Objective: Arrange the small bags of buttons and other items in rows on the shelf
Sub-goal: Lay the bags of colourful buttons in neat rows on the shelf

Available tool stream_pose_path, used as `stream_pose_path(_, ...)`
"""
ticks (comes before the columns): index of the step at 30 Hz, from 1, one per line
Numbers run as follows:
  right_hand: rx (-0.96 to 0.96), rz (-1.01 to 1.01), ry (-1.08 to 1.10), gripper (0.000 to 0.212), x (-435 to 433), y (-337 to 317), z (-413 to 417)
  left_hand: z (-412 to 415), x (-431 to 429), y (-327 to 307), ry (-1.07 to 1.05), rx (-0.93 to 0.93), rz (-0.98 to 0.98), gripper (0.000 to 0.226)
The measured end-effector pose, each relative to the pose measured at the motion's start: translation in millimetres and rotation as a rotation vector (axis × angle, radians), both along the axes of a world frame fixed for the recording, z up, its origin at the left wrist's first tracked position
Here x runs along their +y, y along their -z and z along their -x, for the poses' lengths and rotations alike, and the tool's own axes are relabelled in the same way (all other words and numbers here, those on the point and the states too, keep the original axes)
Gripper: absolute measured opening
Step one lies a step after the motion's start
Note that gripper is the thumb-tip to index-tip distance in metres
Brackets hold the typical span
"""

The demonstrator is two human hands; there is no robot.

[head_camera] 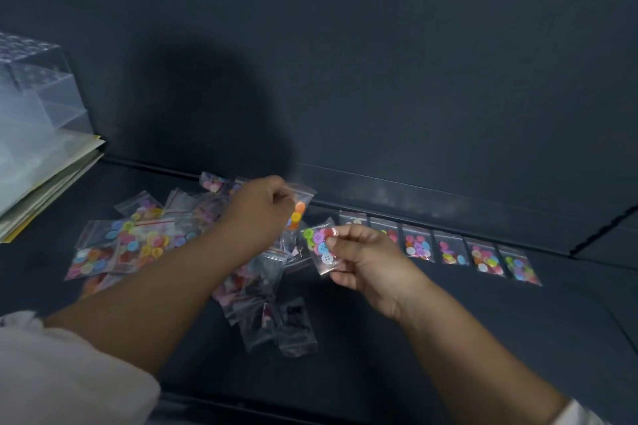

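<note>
A loose heap of small clear bags of coloured buttons (138,241) lies on the dark shelf (448,321) at centre left. My left hand (257,209) hovers over the heap and pinches the top of a bag with orange and yellow buttons (299,209). My right hand (366,259) holds a second bag with green, blue and white buttons (319,247) just to the right of it. A straight row of several button bags (483,255) lies along the back of the shelf, running right from my right hand.
A clear plastic organiser box (34,90) sits on a stack of papers and folders (41,183) at the far left. The dark back wall (379,79) rises behind the shelf. Bags with darker contents (276,324) lie at the heap's near edge.
</note>
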State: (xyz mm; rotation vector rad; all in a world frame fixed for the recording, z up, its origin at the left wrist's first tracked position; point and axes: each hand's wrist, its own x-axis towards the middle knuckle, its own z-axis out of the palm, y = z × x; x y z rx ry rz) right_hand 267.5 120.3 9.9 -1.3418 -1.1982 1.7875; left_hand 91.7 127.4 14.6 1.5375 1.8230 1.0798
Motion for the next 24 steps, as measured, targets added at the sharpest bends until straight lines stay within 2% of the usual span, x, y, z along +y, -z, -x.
stream_pose_path(2,-0.043,-0.047,-0.005,0.010,0,0,-9,-12,-2,-5,0.013,-0.200,0.085,0.013)
stream_pose_path(9,-0.055,-0.140,-0.043,0.022,1,0,-42,-62,-14,-17,0.058,-0.606,0.392,0.005)
stream_pose_path(11,-0.060,-0.163,-0.061,0.023,0,-1,-55,-74,-15,-17,0.112,-0.636,0.413,0.011)
stream_pose_path(14,-0.044,-0.170,-0.108,0.017,-1,-4,-75,-91,-15,-15,0.196,-0.554,0.435,0.018)
stream_pose_path(16,-0.036,-0.162,-0.095,0.013,-2,-6,-87,-103,-13,-12,0.171,-0.531,0.421,0.018)
stream_pose_path(19,0.005,-0.121,0.038,0.014,-2,-4,-104,-124,-11,-9,0.108,-0.564,0.372,0.018)
stream_pose_path(24,0.076,-0.036,0.245,0.015,3,2,-137,-164,-13,-4,0.005,-0.735,0.366,0.021)
